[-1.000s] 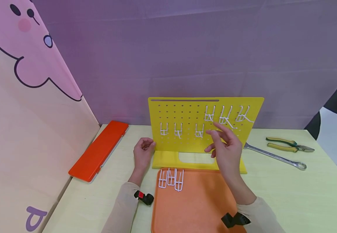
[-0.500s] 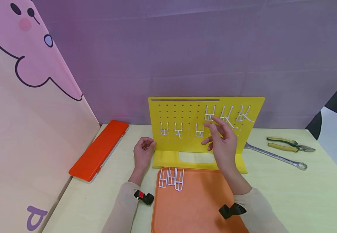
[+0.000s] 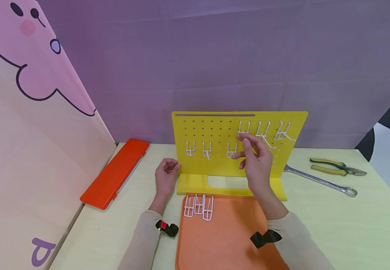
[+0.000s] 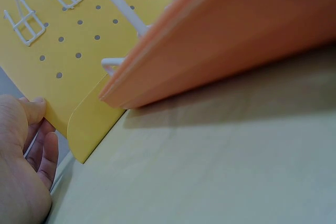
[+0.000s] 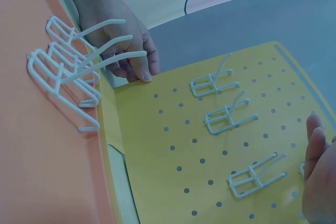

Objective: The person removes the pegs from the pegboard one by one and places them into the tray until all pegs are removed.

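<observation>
A yellow pegboard (image 3: 215,165) stands upright on its base, with several white wire hooks hung on it. My left hand (image 3: 167,176) pinches the board's left edge; in the left wrist view the thumb (image 4: 32,109) lies on the front face and the fingers sit behind. My right hand (image 3: 258,161) is raised before the board with fingers loosely bent, thumb and index finger beside an upper-row hook (image 3: 244,127) whose lower part they cover. Left of that hand hangs a lower-row hook (image 5: 257,176). Three loose hooks (image 3: 207,210) lie at the orange tray's (image 3: 215,243) far left corner.
A red-orange case (image 3: 115,174) lies left of the board. To the right are a wrench (image 3: 320,181), its near end beside the board, and yellow-handled pliers (image 3: 338,167). The tray sits directly in front of the board's base, under the right forearm.
My right hand has moved left and slightly up, from beside the upper hook to over its lower part. The left hand keeps its place at the board's edge.
</observation>
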A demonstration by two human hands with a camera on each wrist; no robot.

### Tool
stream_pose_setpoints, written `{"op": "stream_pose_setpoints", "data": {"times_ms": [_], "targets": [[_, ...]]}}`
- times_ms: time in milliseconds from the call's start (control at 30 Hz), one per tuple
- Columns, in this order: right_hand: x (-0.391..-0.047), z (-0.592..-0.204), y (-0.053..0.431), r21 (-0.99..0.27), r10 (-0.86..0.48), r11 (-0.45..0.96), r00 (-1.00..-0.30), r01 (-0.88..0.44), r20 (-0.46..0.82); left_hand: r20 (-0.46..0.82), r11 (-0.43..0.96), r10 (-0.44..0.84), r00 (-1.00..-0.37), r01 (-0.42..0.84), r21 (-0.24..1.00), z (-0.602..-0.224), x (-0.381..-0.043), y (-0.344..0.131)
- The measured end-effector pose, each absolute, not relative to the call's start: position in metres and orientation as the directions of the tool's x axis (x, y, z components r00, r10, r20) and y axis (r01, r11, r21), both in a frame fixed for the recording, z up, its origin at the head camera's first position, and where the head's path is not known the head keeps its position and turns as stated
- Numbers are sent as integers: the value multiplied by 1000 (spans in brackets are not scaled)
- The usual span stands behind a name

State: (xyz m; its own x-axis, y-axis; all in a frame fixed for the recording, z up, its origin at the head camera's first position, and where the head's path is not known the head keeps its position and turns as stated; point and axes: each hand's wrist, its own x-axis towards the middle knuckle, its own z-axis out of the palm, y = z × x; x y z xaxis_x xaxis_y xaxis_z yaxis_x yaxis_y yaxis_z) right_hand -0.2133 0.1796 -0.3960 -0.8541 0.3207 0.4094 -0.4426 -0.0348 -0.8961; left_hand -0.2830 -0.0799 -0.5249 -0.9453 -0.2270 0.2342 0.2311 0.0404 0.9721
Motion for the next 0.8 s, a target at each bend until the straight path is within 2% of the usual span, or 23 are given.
{"op": "stream_pose_setpoints", "data": {"times_ms": [800], "targets": [[-204,-391,179,-882,327,22,-830,-470,451,221,58,-228,-948,213,975,-525,-284,-80]]}}
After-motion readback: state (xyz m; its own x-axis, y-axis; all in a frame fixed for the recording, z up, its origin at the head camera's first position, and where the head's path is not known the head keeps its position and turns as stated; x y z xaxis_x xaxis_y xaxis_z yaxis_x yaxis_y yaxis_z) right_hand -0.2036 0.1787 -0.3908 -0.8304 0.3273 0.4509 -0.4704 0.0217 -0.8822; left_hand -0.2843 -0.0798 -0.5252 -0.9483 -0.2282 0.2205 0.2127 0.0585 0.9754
